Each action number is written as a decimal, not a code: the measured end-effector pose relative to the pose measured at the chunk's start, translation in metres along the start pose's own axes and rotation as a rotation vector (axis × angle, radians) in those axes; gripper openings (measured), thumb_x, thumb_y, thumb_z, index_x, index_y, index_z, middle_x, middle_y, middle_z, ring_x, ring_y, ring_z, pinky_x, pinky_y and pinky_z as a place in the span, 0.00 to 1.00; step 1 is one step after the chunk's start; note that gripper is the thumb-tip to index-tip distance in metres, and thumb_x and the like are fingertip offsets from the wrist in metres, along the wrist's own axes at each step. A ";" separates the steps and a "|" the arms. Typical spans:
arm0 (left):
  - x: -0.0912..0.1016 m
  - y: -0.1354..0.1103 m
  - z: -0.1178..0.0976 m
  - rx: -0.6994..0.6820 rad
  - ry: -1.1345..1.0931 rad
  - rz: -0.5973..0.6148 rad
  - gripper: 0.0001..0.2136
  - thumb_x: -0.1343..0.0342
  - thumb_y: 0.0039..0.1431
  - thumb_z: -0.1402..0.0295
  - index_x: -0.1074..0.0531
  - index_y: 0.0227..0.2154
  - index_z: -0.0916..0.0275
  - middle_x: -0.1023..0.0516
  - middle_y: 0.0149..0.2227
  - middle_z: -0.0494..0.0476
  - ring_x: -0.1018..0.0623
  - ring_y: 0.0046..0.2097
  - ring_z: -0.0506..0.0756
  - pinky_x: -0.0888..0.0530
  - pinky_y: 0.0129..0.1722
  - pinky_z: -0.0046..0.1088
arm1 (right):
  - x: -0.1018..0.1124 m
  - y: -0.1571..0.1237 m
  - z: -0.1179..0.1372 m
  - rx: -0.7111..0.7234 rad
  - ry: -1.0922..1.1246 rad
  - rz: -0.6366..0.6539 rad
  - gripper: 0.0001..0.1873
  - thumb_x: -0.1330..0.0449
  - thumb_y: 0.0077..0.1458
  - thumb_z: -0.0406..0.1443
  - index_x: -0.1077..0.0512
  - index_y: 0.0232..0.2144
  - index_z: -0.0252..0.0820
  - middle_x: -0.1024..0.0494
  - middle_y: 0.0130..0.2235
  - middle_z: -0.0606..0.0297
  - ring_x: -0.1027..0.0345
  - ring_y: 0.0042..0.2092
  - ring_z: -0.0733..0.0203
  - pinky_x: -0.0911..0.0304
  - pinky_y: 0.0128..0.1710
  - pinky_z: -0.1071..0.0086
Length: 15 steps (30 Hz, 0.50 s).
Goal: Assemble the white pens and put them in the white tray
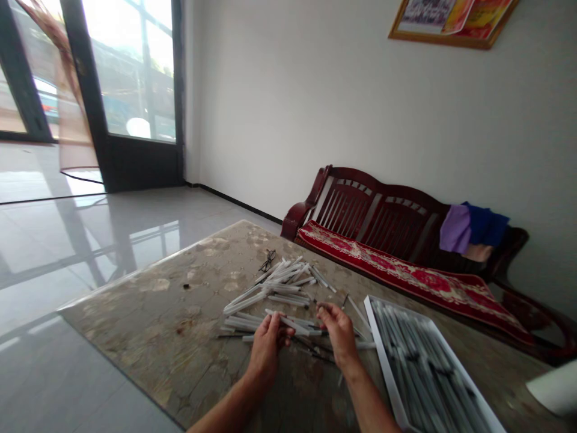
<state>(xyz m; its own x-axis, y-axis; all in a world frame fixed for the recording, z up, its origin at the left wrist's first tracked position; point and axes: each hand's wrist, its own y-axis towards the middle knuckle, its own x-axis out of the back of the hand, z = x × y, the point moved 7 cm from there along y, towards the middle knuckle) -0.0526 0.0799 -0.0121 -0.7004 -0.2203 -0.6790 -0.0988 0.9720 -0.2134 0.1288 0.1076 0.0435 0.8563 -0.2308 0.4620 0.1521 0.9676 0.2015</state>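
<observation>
Over the table, my left hand (267, 344) is closed in a pinch on a translucent white tube (298, 328). My right hand (338, 334) is a little to the right, its thumb and fingertips pressed together. A small dark bit shows at those fingertips, too small to name. Beyond both hands lies a loose pile of similar white tubes (288, 273), and several more lie just left of and under the hands. Thin black sticks (315, 350) rest on the table beneath my hands. To the right stands a white box (383, 367) filled with rows of tubes with dark contents (419, 355).
The table (171, 337) has a patterned, glossy top. A pair of glasses (267, 261) lies behind the pile. At the right edge is a white cylinder (556, 388). A dark red wooden bench (383, 210) with a red cover stands behind the table.
</observation>
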 end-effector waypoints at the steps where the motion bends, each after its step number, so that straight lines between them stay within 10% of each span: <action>1: 0.000 0.000 0.000 0.011 -0.026 -0.019 0.23 0.33 0.40 0.49 0.30 0.30 0.63 0.24 0.22 0.50 0.23 0.24 0.51 0.32 0.20 0.21 | 0.006 0.017 -0.006 -0.023 -0.230 -0.034 0.19 0.47 0.57 0.44 0.23 0.41 0.39 0.19 0.35 0.59 0.25 0.35 0.55 0.32 0.33 0.68; 7: -0.004 -0.001 0.007 0.101 -0.022 -0.016 0.22 0.31 0.40 0.53 0.32 0.31 0.62 0.20 0.30 0.54 0.21 0.29 0.52 0.30 0.22 0.23 | 0.002 0.098 -0.019 -0.043 -0.661 -0.001 0.10 0.43 0.54 0.32 0.22 0.36 0.39 0.19 0.41 0.53 0.26 0.46 0.52 0.37 0.45 0.67; 15: -0.002 0.005 0.009 0.076 -0.035 0.020 0.26 0.28 0.36 0.57 0.28 0.39 0.63 0.23 0.27 0.51 0.23 0.30 0.52 0.30 0.25 0.22 | -0.029 0.122 -0.020 -0.083 -1.015 0.122 0.14 0.45 0.57 0.31 0.22 0.42 0.36 0.21 0.45 0.45 0.25 0.47 0.51 0.34 0.43 0.67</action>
<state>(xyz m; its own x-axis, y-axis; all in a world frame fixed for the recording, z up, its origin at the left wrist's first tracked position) -0.0456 0.0848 -0.0180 -0.6760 -0.2052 -0.7077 -0.0306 0.9674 -0.2513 0.1324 0.2346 0.0376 0.0529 -0.0707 0.9961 0.1588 0.9854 0.0615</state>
